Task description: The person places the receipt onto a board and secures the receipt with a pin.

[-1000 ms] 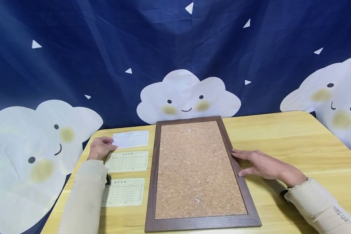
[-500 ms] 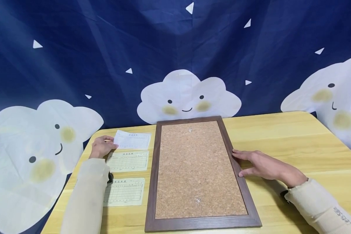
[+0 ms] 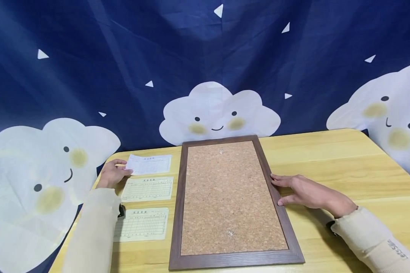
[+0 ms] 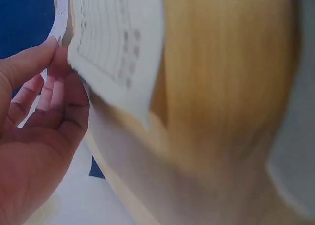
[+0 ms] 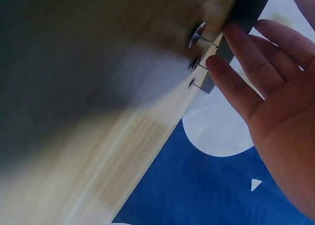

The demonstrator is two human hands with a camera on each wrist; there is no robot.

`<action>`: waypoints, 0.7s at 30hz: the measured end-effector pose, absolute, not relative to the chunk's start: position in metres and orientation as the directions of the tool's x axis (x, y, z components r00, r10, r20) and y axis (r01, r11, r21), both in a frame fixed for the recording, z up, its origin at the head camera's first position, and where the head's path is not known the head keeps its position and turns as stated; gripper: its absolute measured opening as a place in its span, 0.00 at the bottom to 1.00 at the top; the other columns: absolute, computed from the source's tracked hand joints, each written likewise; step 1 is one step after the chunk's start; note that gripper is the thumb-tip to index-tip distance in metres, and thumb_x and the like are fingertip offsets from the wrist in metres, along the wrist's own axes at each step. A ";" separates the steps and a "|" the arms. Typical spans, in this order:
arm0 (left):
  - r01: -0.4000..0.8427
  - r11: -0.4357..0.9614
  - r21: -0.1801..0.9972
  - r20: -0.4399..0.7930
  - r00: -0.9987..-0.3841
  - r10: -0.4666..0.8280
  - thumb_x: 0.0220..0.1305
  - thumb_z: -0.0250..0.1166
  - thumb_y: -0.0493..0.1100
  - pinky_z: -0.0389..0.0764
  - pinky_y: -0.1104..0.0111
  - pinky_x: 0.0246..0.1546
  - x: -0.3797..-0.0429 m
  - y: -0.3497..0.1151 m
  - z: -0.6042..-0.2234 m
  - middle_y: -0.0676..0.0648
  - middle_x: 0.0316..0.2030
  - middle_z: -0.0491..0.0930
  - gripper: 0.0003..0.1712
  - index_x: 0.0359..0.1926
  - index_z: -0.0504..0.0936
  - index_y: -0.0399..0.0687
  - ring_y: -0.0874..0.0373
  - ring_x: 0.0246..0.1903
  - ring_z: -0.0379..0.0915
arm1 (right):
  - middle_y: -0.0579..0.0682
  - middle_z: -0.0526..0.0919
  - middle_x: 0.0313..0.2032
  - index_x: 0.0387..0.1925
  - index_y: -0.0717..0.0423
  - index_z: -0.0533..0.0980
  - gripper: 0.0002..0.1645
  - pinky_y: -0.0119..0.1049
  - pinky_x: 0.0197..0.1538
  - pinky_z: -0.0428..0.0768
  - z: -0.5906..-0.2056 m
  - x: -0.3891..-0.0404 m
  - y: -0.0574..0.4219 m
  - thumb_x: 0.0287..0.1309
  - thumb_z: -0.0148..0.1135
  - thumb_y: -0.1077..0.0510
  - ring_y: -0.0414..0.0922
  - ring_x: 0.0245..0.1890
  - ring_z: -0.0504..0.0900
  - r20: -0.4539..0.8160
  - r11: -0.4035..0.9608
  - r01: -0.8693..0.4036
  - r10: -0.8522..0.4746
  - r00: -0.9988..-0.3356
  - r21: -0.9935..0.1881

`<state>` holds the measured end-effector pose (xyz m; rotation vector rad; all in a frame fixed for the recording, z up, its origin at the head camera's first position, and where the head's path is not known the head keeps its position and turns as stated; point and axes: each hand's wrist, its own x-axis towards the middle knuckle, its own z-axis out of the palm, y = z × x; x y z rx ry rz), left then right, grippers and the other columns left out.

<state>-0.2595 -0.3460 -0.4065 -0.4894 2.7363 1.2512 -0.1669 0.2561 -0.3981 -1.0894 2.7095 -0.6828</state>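
Counted three printed forms [image 3: 148, 189], one corkboard [image 3: 234, 197], three thumbtacks [image 5: 196, 36], one left hand [image 3: 112, 174], one right hand [image 3: 309, 192], one table [image 3: 345, 163]. Recorded one curtain [image 3: 184, 45], three clouds [image 3: 218, 102].

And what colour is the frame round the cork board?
The frame is dark brown; it shows best in the head view.

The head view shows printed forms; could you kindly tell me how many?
3: the white form pinched by the left hand, the middle greenish form, and the lowest greenish form beside the left sleeve. More may be hidden underneath.
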 end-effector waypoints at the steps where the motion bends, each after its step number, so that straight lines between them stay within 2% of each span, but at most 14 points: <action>1: -0.310 0.610 0.729 -0.201 -0.949 -0.241 0.63 0.67 0.34 0.78 0.73 0.30 -0.258 -0.347 -0.406 0.36 0.47 0.75 0.29 0.62 0.67 0.32 0.61 0.30 0.77 | 0.69 0.69 0.65 0.60 0.73 0.74 0.42 0.57 0.58 0.74 -0.398 -0.167 0.256 0.59 0.68 0.42 0.65 0.61 0.73 0.035 0.635 -0.621 -0.686 -0.727 -0.460; 4: -0.251 0.611 0.751 -0.155 -0.966 -0.206 0.63 0.67 0.34 0.78 0.74 0.29 -0.255 -0.349 -0.403 0.34 0.49 0.74 0.29 0.62 0.66 0.32 0.63 0.30 0.77 | 0.69 0.69 0.65 0.60 0.73 0.74 0.42 0.57 0.58 0.74 -0.398 -0.167 0.256 0.59 0.68 0.42 0.65 0.61 0.73 0.033 0.637 -0.621 -0.686 -0.727 -0.458; 11: -0.114 0.701 0.704 -0.037 -0.992 -0.124 0.67 0.66 0.39 0.75 0.80 0.32 -0.253 -0.349 -0.397 0.31 0.53 0.79 0.23 0.58 0.76 0.31 0.70 0.32 0.75 | 0.69 0.69 0.65 0.60 0.74 0.73 0.42 0.57 0.59 0.73 -0.398 -0.167 0.255 0.59 0.68 0.43 0.65 0.62 0.72 0.037 0.633 -0.626 -0.689 -0.724 -0.455; 16: -0.127 0.644 0.755 -0.044 -0.989 -0.143 0.66 0.66 0.39 0.78 0.79 0.36 -0.253 -0.348 -0.396 0.31 0.54 0.79 0.27 0.62 0.74 0.29 0.72 0.31 0.79 | 0.69 0.69 0.65 0.60 0.73 0.74 0.42 0.57 0.59 0.73 -0.399 -0.167 0.256 0.59 0.68 0.42 0.65 0.61 0.72 0.035 0.635 -0.626 -0.689 -0.724 -0.453; 21: -0.143 0.564 0.813 -0.074 -0.987 -0.145 0.67 0.66 0.38 0.81 0.77 0.39 -0.252 -0.347 -0.396 0.28 0.60 0.73 0.30 0.65 0.71 0.27 0.71 0.33 0.81 | 0.69 0.69 0.65 0.60 0.73 0.74 0.42 0.57 0.59 0.73 -0.401 -0.167 0.256 0.59 0.68 0.42 0.66 0.61 0.72 0.039 0.635 -0.627 -0.688 -0.725 -0.452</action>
